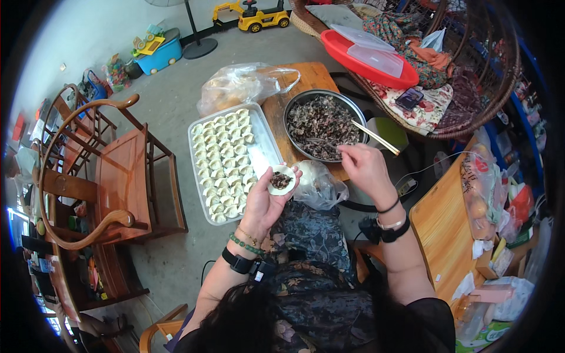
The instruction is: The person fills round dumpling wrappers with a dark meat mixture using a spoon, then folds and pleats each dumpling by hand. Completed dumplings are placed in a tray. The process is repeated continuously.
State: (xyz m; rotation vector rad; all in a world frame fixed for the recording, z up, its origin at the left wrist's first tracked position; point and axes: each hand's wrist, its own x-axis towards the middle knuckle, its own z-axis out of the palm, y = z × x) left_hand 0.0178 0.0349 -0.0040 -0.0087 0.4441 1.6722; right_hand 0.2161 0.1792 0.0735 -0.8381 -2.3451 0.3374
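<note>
On my left hand (266, 194) lies a round dough wrapper (281, 180) with dark chopped filling at its middle, held by the fingers and thumb. My right hand (364, 165) is over the near right rim of a metal bowl (288, 103) of dark filling; its fingers are closed on the handle of a metal spoon or similar utensil (324, 142), whose far end is in the filling. A pair of chopsticks (377, 137) rests across the bowl's right rim. Left of the bowl, a plastic tray (265, 148) holds rows of folded dumplings (223, 163).
A plastic bag (247, 86) stands behind the tray on the wooden table (309, 73); another bag (320, 183) lies at its near edge. Wooden armchairs (123, 176) stand left, a wicker seat with a red basin (335, 44) behind right, and a cluttered wooden surface (441, 220) right.
</note>
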